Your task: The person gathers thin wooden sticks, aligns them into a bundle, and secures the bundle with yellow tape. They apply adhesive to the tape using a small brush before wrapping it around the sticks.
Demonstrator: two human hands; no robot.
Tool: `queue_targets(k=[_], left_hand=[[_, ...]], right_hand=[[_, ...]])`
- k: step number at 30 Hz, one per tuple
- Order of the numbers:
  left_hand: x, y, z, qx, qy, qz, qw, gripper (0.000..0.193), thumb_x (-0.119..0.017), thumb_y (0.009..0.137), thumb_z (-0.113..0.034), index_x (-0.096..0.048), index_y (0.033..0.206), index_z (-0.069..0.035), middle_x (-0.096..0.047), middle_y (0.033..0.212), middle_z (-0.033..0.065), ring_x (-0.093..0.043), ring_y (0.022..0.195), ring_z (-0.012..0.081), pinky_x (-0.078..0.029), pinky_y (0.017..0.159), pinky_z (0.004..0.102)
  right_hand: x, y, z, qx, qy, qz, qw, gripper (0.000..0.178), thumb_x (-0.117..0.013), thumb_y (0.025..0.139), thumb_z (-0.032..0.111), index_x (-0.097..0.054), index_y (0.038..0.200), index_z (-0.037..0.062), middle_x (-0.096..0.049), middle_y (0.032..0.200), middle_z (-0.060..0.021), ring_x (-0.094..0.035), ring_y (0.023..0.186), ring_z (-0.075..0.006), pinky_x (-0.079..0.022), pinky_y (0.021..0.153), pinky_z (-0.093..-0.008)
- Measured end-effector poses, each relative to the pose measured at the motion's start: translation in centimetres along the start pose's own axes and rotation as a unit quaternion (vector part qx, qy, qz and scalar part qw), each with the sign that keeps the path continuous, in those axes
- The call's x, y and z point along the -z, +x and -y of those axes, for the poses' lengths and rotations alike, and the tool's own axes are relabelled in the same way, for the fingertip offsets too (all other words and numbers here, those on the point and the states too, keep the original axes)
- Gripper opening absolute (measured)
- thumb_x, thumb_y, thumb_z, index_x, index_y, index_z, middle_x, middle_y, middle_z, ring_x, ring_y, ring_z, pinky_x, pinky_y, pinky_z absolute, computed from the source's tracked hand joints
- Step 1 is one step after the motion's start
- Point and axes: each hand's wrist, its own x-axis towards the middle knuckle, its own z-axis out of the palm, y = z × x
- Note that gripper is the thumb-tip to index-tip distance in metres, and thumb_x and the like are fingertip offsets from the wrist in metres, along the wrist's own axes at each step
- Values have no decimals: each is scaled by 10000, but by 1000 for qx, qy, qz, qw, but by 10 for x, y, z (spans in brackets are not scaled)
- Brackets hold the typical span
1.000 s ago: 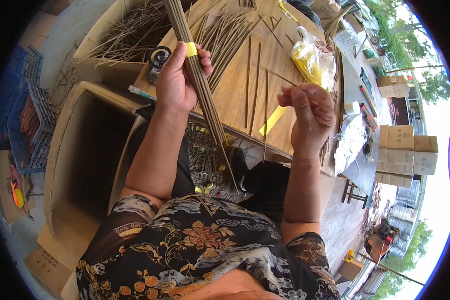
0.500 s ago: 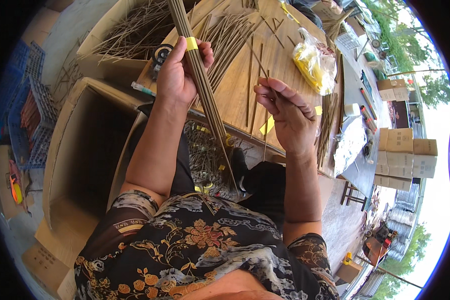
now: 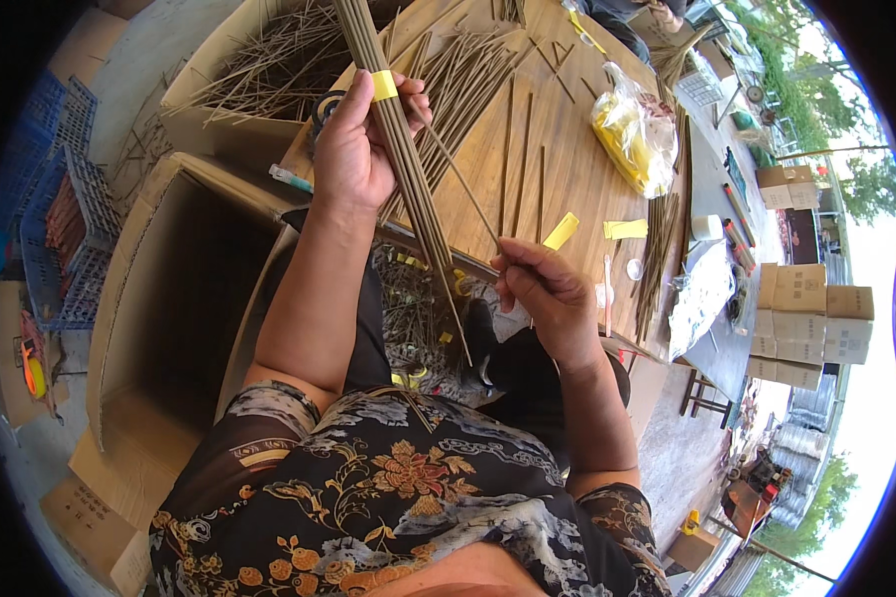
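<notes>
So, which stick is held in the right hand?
The single stick slanting up from the right hand; the yellow-banded bundle is in the left hand, other sticks lie on the table.

Bundle of sticks [image 3: 411,164]: slender, brown, straight, packed roughly parallel. Yellow band [image 3: 383,86] wrapped around it at the left grip [image 3: 353,154], which holds it. Pose slanted, upper part toward the left, running out of view at the top edge; lower ends uneven, one stick reaching farthest. Single stick [image 3: 458,177]: thin, brown, lower end pinched in right grip [image 3: 548,298], slanting up-left; upper end by the left fingers, contact unclear.
</notes>
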Motion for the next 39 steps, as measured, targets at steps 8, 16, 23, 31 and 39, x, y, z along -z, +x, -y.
queue_targets(k=[8,16,23,31,39], left_hand=[[-7,-4,3,-41,103,46,993,314,-472,888,-279,-547,967,16,-586,910,146,-577,786,204,-500,733,323],[-8,-6,4,-37,128,57,989,297,-462,890,-264,-556,964,8,-589,907,134,-573,784,192,-493,720,323],[-11,-10,6,-50,152,63,985,284,-451,894,-254,-565,963,-4,-589,896,125,-567,777,184,-487,714,329],[-14,-11,8,-61,162,52,984,252,-453,895,-215,-580,953,-5,-598,876,129,-573,747,184,-493,687,322],[-17,-15,13,-39,131,34,990,253,-460,894,-220,-584,937,-3,-602,851,130,-582,715,181,-503,639,306]], right_hand=[[4,-5,-1,-17,-11,-1,1000,264,-484,846,-17,-526,1105,-32,-566,924,-63,-536,732,-90,-465,611,-208],[3,-2,1,-36,1,-24,999,249,-506,849,22,-534,1092,-28,-584,891,-55,-536,705,-81,-458,588,-200],[0,7,10,-84,-72,-78,991,204,-559,836,81,-586,1017,-9,-599,793,-33,-538,664,-75,-442,557,-202],[-5,20,11,173,-397,-160,887,127,-593,807,93,-591,870,-17,-573,701,-48,-536,589,-104,-438,541,-237],[-14,28,2,-84,-13,-51,995,156,-562,845,154,-583,873,2,-545,667,-1,-490,552,-51,-403,500,-184]])
